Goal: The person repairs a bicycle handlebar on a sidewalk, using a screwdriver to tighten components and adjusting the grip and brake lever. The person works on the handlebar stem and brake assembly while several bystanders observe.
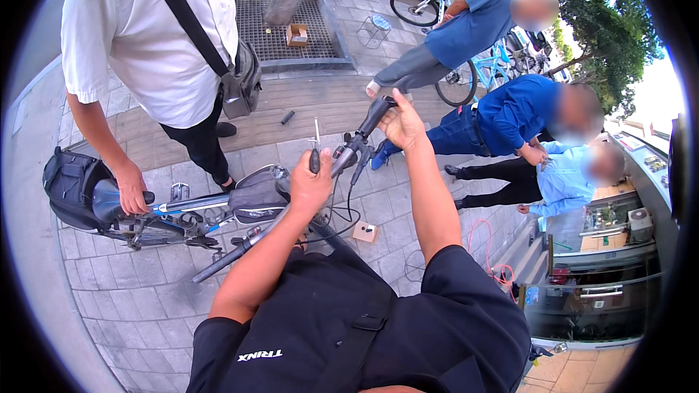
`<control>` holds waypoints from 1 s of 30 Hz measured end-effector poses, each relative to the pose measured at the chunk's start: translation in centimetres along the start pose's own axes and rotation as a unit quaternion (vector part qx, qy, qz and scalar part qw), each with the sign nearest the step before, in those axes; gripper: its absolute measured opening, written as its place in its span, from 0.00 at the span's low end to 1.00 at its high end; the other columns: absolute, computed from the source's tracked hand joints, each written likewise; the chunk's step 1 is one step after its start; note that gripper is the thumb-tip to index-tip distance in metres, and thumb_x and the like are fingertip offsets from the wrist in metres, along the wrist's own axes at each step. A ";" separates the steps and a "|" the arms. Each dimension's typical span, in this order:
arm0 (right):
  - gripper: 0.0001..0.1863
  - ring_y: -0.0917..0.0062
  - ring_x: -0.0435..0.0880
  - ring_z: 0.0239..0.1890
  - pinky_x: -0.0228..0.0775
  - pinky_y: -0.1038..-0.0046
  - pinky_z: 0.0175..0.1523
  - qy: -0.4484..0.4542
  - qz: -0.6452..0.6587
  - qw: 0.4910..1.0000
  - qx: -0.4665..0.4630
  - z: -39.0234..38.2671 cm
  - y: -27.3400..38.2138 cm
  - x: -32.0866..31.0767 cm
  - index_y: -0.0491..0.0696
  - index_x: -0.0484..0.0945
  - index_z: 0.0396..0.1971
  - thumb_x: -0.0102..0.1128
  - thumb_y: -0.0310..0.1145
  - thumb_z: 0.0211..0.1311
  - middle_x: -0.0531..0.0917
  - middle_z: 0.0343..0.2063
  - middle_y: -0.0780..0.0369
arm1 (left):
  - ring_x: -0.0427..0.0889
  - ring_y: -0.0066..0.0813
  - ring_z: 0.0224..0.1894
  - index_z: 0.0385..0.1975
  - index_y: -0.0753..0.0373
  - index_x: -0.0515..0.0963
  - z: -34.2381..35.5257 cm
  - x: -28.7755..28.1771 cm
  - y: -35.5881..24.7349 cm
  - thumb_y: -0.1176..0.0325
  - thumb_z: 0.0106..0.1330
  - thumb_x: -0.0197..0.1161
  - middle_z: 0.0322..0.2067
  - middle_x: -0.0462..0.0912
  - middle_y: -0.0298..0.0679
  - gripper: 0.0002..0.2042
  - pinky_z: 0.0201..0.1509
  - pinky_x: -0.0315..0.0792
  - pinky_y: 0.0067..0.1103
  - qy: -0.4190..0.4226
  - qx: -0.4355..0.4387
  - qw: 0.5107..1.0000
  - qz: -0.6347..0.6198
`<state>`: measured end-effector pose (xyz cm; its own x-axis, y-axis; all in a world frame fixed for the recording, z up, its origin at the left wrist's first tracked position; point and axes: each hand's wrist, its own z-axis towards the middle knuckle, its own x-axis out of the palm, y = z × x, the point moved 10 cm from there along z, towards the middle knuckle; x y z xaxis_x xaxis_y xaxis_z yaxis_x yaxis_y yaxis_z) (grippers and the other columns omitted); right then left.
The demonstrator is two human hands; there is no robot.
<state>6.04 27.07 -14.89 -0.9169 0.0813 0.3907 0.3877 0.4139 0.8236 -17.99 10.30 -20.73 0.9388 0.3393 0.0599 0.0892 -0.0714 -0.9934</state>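
Observation:
A bicycle [189, 205] stands in front of me, its handlebar [341, 164] running diagonally past my hands. My left hand [309, 188] is closed around a screwdriver [314, 159] beside the bar, with the thin metal shaft pointing up and away. At the bar's far right end, my right hand [403, 125] is wrapped on the black handlebar grip [378, 111]. Just inward of that grip sit a brake lever [362, 164] and a hanging black cable [349, 200]. A bag [256, 196] is strapped to the frame.
At the left, a person in a white shirt [153, 36] rests a hand on the saddle [109, 200]. Several people stand to the right. On the paving lie a small black cylinder [288, 117] and a small cardboard box [365, 231]. A red hose [491, 271] curls near steps.

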 end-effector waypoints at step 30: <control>0.18 0.74 0.88 0.37 0.89 0.65 0.42 -0.090 -0.300 0.933 -0.179 3.1 3.5 -2.6 0.36 0.83 0.49 0.64 0.35 0.70 0.86 0.38 0.57 | 0.83 0.65 0.32 0.32 0.64 0.75 -1.4 0.0 -4.0 0.45 0.77 0.61 0.23 0.82 0.55 0.25 0.37 0.74 0.47 -0.049 0.044 0.987 0.149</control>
<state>9.48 31.11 -14.34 -0.9674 0.0970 -0.2341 -0.2236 0.1077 0.9687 -17.92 9.30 -16.58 0.8822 0.4047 -0.2408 -0.2182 -0.1018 -0.9706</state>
